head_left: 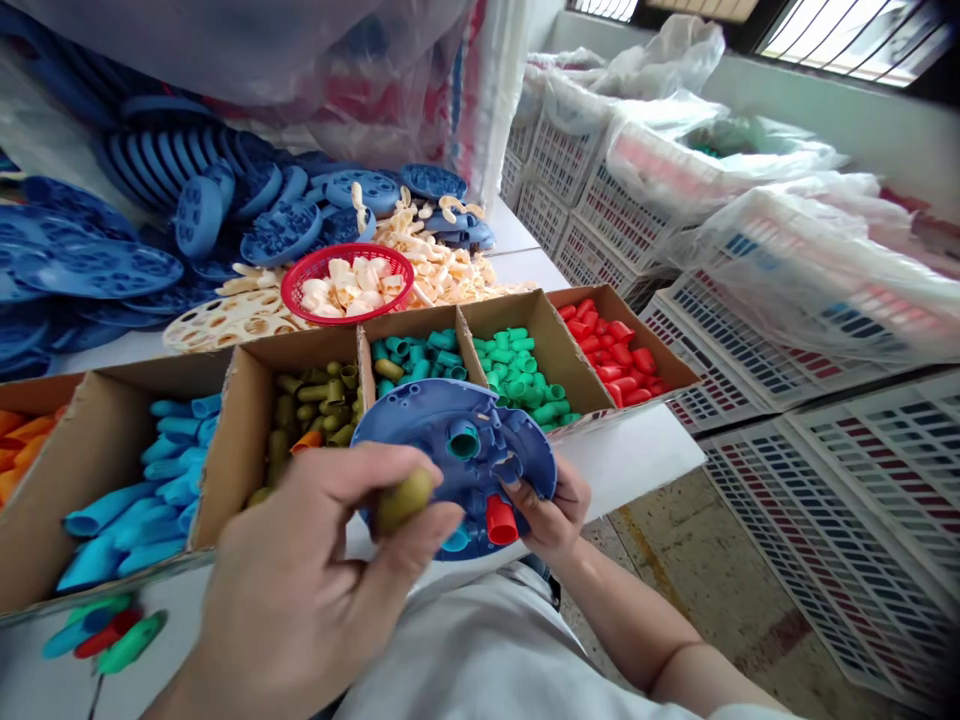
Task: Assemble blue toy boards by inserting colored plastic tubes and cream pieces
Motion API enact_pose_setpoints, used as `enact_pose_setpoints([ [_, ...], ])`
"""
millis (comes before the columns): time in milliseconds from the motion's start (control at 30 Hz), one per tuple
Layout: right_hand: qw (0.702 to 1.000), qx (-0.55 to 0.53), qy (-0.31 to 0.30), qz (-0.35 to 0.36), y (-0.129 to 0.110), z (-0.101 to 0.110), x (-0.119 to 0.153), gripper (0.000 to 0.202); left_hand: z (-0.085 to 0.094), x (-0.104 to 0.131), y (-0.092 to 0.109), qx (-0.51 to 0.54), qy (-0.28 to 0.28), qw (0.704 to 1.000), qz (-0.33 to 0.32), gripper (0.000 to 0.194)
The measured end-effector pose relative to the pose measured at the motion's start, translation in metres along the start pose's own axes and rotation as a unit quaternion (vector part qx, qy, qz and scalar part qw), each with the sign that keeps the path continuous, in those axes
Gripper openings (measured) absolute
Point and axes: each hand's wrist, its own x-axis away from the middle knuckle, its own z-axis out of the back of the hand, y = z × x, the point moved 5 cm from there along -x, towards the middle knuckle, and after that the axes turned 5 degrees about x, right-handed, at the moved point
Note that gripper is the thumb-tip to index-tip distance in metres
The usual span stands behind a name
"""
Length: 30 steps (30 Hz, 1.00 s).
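Note:
My left hand (300, 580) pinches an olive-green plastic cap (403, 500) between thumb and fingers, in front of a round blue plastic disc (409, 415). My right hand (559, 510) grips the disc by its right edge, thumb on the near face. Set in the disc are a teal tube (463, 441), a red tube (502, 521) and a light-blue tube (456, 540), the last partly hidden by my left fingers. Behind the disc, cardboard compartments hold olive caps (319, 400), teal caps (424, 352) and green caps (517, 365).
Red caps (615, 350) fill the right compartment; light-blue caps (161, 480) and orange caps (26, 440) lie leftward. A red basket (349, 250) of cream pieces stands behind, near piled blue discs (82, 250). Several loose caps (112, 632) lie front left. White crates (750, 330) line the right.

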Motion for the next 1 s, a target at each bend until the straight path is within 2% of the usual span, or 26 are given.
enact_pose_setpoints([
  [67,1.0,0.002,-0.006,0.009,-0.003,-0.001,-0.002,0.023,-0.016,0.001,0.01,-0.085,-0.103,0.985,-0.109,0.027],
  [133,1.0,0.001,-0.011,0.025,-0.007,-0.002,-0.003,0.029,-0.03,0.001,0.016,-0.145,-0.169,0.954,-0.2,0.034],
  [200,0.999,-0.001,-0.014,0.042,-0.012,-0.003,-0.005,0.033,-0.041,0.0,0.02,-0.198,-0.177,0.929,-0.257,0.038],
  [267,0.998,-0.002,-0.014,0.055,-0.015,-0.004,-0.007,0.032,-0.051,-0.001,0.023,-0.231,-0.171,0.912,-0.291,0.031],
  [367,0.998,-0.003,-0.022,0.062,-0.018,-0.007,-0.009,0.028,-0.061,-0.001,0.028,-0.252,-0.149,0.906,-0.307,0.022],
  [467,0.997,-0.014,-0.037,0.072,-0.019,-0.008,-0.008,0.025,-0.064,0.0,0.028,-0.276,-0.176,0.894,-0.306,0.029],
  [533,0.996,-0.021,-0.045,0.072,-0.018,-0.007,-0.006,0.021,-0.058,-0.001,0.026,-0.258,-0.201,0.898,-0.295,0.032],
  [633,0.996,-0.021,-0.056,0.061,-0.017,-0.006,-0.003,0.015,-0.038,-0.012,0.022,-0.241,-0.181,0.914,-0.271,0.03],
  [733,0.996,-0.021,-0.059,0.057,-0.017,-0.006,-0.001,0.015,-0.026,-0.024,0.014,-0.295,-0.174,0.9,-0.268,0.022],
  [833,0.996,-0.02,-0.063,0.058,-0.018,-0.006,0.0,0.016,-0.023,-0.03,0.01,-0.296,-0.187,0.892,-0.284,0.014],
  [1000,0.995,-0.012,-0.076,0.056,-0.018,-0.003,0.002,0.02,-0.022,-0.027,0.008,-0.248,-0.178,0.909,-0.285,0.015],
])
